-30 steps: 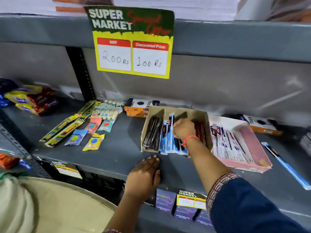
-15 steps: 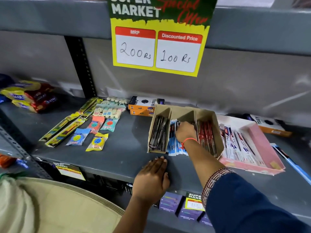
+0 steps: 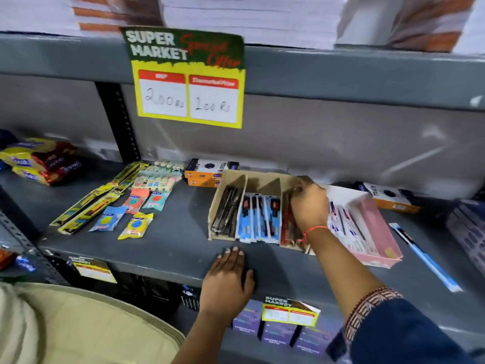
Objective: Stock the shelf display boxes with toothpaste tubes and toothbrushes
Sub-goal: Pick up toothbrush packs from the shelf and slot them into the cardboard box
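Observation:
A brown cardboard display box [image 3: 262, 179] with three compartments stands on the grey shelf [image 3: 170, 245]. Its left slot holds dark toothbrush packs [image 3: 225, 216], the middle slot blue ones [image 3: 258, 219], the right slot red ones [image 3: 287, 227]. My right hand [image 3: 309, 206] reaches into the right slot, fingers bent over the red packs; whether it grips one is hidden. My left hand [image 3: 228, 279] lies flat on the shelf's front edge. A pink box [image 3: 378, 232] of toothpaste tubes sits to the right. A loose blue toothbrush pack [image 3: 425, 258] lies beyond it.
Yellow-green toothbrush strips [image 3: 97, 198], small sachets [image 3: 136, 222] and snack packets [image 3: 39, 161] lie at the left. Orange-black cartons [image 3: 210, 172] stand behind the box, another [image 3: 388, 195] at the right. A price sign [image 3: 189, 80] hangs above. A woven basket [image 3: 91, 324] sits below left.
My right hand has shifted from the middle blue slot to the right red slot. My left hand stays on the shelf edge. The camera view has tilted.

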A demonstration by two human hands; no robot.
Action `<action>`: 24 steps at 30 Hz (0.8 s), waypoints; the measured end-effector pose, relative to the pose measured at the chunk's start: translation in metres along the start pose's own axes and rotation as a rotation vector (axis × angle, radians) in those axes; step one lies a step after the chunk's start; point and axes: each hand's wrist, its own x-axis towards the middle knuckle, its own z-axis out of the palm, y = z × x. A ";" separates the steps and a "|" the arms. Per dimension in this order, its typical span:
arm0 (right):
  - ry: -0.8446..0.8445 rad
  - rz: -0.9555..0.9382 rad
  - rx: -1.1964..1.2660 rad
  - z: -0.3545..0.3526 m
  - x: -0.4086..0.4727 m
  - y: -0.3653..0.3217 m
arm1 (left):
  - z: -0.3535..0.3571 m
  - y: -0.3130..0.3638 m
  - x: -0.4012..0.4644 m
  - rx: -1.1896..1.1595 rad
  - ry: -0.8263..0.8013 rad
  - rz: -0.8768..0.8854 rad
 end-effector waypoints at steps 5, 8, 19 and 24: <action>0.159 0.154 0.043 -0.041 0.011 0.071 | 0.012 0.036 0.001 0.004 -0.063 0.040; 0.197 0.213 -0.055 -0.061 0.011 0.113 | 0.019 0.069 0.004 -0.010 -0.131 0.097; -0.167 0.553 -0.312 -0.083 0.006 0.213 | 0.041 0.155 0.019 -0.013 -0.316 0.371; -0.244 0.558 -0.250 -0.085 0.023 0.223 | 0.049 0.171 0.030 0.044 -0.326 0.454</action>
